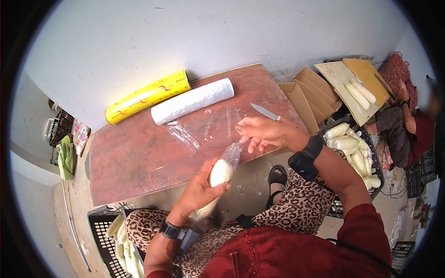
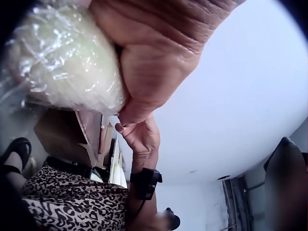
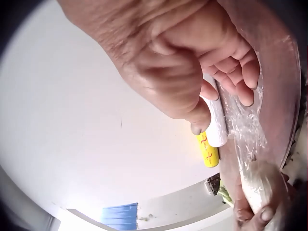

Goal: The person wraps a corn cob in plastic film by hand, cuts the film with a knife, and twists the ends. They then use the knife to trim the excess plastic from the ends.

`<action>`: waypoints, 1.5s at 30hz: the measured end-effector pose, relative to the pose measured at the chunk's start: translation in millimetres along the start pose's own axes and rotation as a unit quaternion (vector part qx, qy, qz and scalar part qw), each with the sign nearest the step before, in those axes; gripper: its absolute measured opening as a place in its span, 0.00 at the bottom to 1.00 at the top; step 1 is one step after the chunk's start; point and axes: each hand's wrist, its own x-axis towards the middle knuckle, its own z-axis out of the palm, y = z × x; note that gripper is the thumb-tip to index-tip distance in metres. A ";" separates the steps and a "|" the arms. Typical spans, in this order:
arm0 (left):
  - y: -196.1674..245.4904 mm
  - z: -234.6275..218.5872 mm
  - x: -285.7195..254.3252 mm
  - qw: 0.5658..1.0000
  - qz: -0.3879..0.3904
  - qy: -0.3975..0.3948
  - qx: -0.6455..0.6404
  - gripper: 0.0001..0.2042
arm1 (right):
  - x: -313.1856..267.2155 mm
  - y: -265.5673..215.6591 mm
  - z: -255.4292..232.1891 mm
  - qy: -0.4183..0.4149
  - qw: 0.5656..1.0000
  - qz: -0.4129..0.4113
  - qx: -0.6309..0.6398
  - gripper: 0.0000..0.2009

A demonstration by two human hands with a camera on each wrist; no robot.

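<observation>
My left hand [image 1: 199, 189] grips a long pale vegetable [image 1: 221, 173] wrapped in clear plastic film. The film [image 1: 233, 153] sticks out past its upper end in a loose tail. Beside that tail is my right hand [image 1: 266, 132], its fingers loosely bent and its thumb apart from them in the right wrist view. Close up in the left wrist view, the wrapped vegetable [image 2: 67, 60] shows crinkled, shiny film over a whitish-green skin. The vegetable's lower part is partly hidden by the left hand.
A white film roll [image 1: 192, 101] and a yellow roll [image 1: 148, 96] lie on the reddish table [image 1: 134, 157]. A knife [image 1: 265, 111] rests near its right side. Crates of pale vegetables [image 1: 350, 143] stand on both sides. Another person [image 1: 408, 134] sits at far right.
</observation>
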 end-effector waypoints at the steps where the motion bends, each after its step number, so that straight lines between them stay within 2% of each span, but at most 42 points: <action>1: 0.6 -0.2 -0.5 0.999 0.008 -0.001 0.049 0.36 | -3.3 -1.6 6.2 -0.006 1.000 0.022 0.003 0.32; 3: 10.5 0.1 -2.1 0.989 0.025 -0.003 0.148 0.36 | -3.7 2.4 12.4 -0.024 0.998 0.052 0.003 0.36; 5: 19.2 1.0 -2.5 0.982 -0.001 -0.014 0.190 0.37 | 3.3 11.7 13.4 -0.050 0.996 0.070 -0.004 0.38; 8: 19.4 1.2 -3.5 0.976 -0.014 -0.017 0.218 0.37 | 7.9 17.4 14.3 -0.064 0.995 0.072 -0.010 0.36; 11: 19.3 2.1 -3.7 0.975 -0.002 -0.013 0.222 0.37 | 13.8 22.9 15.0 -0.065 0.995 0.074 0.011 0.25; 15: 15.8 1.6 -2.9 0.967 0.014 -0.019 0.255 0.38 | 16.9 27.2 19.6 -0.039 0.999 0.030 -0.015 0.09; 18: 4.2 -1.5 -0.2 0.978 0.036 0.004 0.207 0.36 | 14.2 23.5 20.3 -0.025 1.000 -0.002 -0.017 0.04; 21: -6.6 -6.4 5.9 0.999 -0.026 0.000 0.040 0.33 | 12.0 20.2 19.8 -0.032 0.994 -0.092 -0.051 0.03; 22: -5.9 -8.3 4.3 0.997 -0.075 -0.007 -0.024 0.32 | 13.8 21.6 19.5 -0.036 0.989 -0.130 -0.060 0.03; 24: 16.6 -8.6 1.6 0.974 -0.169 -0.019 -0.151 0.30 | 12.3 17.6 21.1 -0.036 0.980 -0.179 -0.077 0.03; 27: 15.4 -10.5 1.5 0.953 -0.191 -0.027 -0.234 0.32 | 5.1 8.2 23.7 -0.013 0.966 -0.225 -0.126 0.03; 33: -1.3 -16.9 5.1 0.937 -0.187 -0.073 -0.285 0.29 | 2.1 1.3 23.5 0.036 0.897 -0.348 -0.269 0.04; 36: -8.6 -15.1 8.9 0.923 -0.174 -0.043 -0.339 0.31 | -2.4 -3.6 24.4 0.057 0.855 -0.406 -0.319 0.05; 39: -6.1 -15.1 10.2 0.911 -0.171 -0.055 -0.371 0.32 | -5.6 -4.7 25.2 0.062 0.825 -0.438 -0.352 0.05; 42: -4.8 -15.2 7.9 0.905 -0.143 -0.109 -0.385 0.32 | -8.5 -6.6 28.8 0.064 0.796 -0.468 -0.380 0.05; 44: 3.2 -11.8 6.7 0.930 -0.155 -0.078 -0.325 0.31 | -7.6 -6.7 31.9 0.077 0.764 -0.503 -0.397 0.03; 45: 6.0 -9.6 6.6 0.940 -0.160 -0.062 -0.294 0.30 | -7.2 -7.5 29.3 0.090 0.776 -0.494 -0.383 0.02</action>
